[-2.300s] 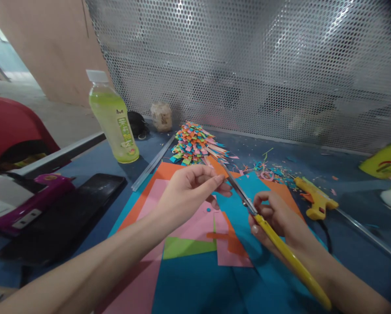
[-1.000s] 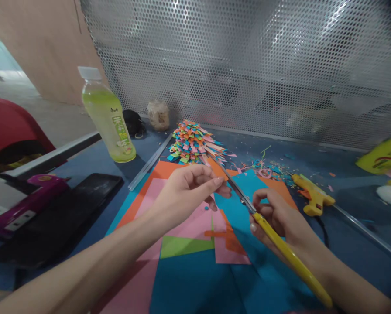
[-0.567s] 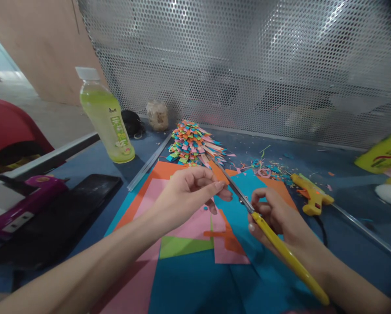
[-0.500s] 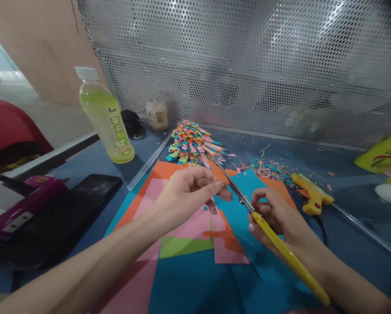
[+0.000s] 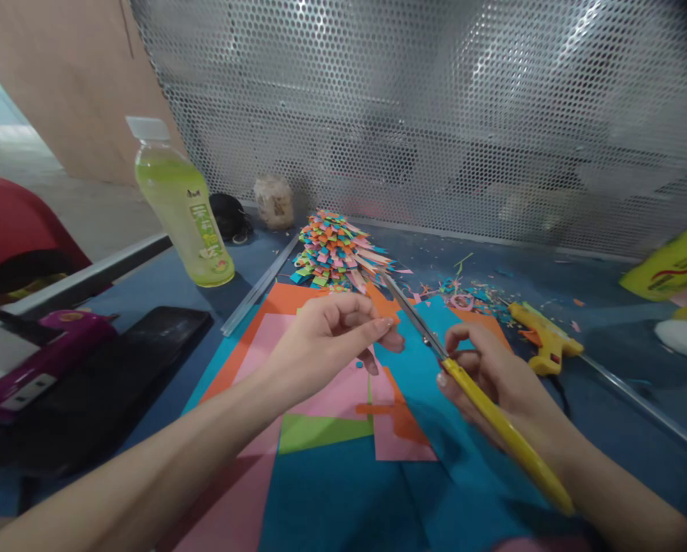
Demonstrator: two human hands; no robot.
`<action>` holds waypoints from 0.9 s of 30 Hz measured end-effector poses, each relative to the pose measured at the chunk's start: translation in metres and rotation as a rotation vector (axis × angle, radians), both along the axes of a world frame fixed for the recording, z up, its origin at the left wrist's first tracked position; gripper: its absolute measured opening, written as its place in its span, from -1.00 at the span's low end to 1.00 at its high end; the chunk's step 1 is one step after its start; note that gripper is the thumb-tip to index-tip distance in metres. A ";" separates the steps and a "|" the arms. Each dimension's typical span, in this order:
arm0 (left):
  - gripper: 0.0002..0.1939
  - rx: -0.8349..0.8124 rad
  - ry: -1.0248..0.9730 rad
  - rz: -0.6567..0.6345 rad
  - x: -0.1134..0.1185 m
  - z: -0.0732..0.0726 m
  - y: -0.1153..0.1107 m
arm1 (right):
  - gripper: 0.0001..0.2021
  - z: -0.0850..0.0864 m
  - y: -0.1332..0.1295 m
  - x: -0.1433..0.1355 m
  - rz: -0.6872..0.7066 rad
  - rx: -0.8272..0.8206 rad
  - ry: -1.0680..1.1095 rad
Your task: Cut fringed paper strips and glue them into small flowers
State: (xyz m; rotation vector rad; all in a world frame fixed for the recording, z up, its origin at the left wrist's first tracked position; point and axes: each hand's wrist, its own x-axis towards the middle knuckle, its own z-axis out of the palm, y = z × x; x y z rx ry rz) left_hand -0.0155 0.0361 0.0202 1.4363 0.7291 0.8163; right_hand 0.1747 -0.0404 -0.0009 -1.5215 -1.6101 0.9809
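My left hand [image 5: 343, 330] is above the paper sheets, thumb and fingers pinched together. A hint of orange shows at its fingertips, too small to make out. My right hand [image 5: 493, 376] grips a pair of scissors [image 5: 429, 337] with yellow handles. The steel blades point up and left, close to the left fingertips but apart from them, and look nearly closed. Beneath both hands lie overlapping blue [image 5: 332, 491], pink [image 5: 263, 353], orange and green sheets of paper [image 5: 320, 435], with small cut pieces on top. Behind them stands a cone covered in multicoloured paper tabs [image 5: 332, 249].
A drink bottle [image 5: 185, 211] and a clear strip [image 5: 260, 287] stand and lie at left, near a black phone-like slab [image 5: 107, 383] and a purple device [image 5: 50, 360]. Paper scraps [image 5: 470, 295] and a yellow glue gun [image 5: 544, 337] lie right. A perforated metal panel [image 5: 435, 115] closes the back.
The scissors and my right hand have shifted slightly, the blade tips moving up and away from my left fingertips. My left hand keeps its pinch almost in place.
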 end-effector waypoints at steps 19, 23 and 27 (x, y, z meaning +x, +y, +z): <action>-0.83 0.092 -0.011 0.123 0.001 -0.002 0.004 | -0.63 -0.029 0.024 0.019 -0.018 0.201 -0.080; -0.83 0.100 -0.058 0.162 0.001 -0.003 0.004 | -0.69 -0.021 0.016 0.014 0.068 0.110 -0.078; -0.83 0.110 -0.096 0.173 0.001 -0.003 0.004 | -0.68 -0.013 0.008 0.006 0.125 0.074 -0.042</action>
